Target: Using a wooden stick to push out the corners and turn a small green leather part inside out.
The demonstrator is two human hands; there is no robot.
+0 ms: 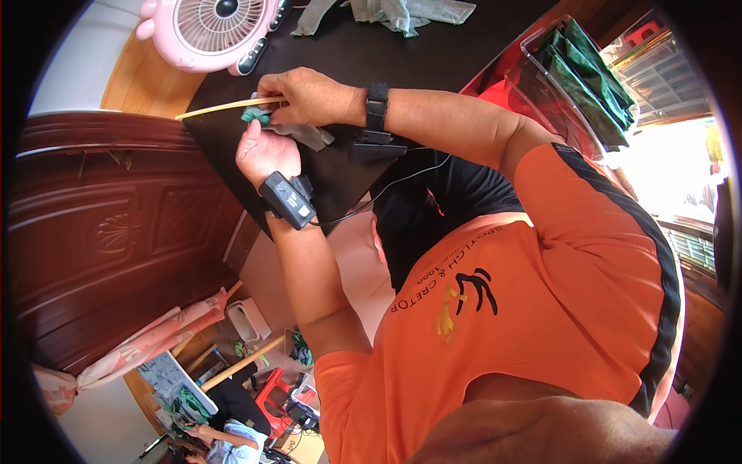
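Currently, right hand (305, 97) sits left of upper centre, fingers curled about a thin pale-yellow stick (220, 108); grey-and-green cloth piece (256, 115) just beneath them, above the dark tabletop (340, 62). Left hand (269, 157) directly below, thumb against the cloth's green part; other fingers' grip, cannot tell. Pink desk fan (212, 35), upper left.

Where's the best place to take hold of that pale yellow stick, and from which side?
Probably pinch the pale yellow stick midway along its bare stretch, coming from the person's left: it is slim, that stretch sticks out leftward uncovered, and the right hand is at its other end.
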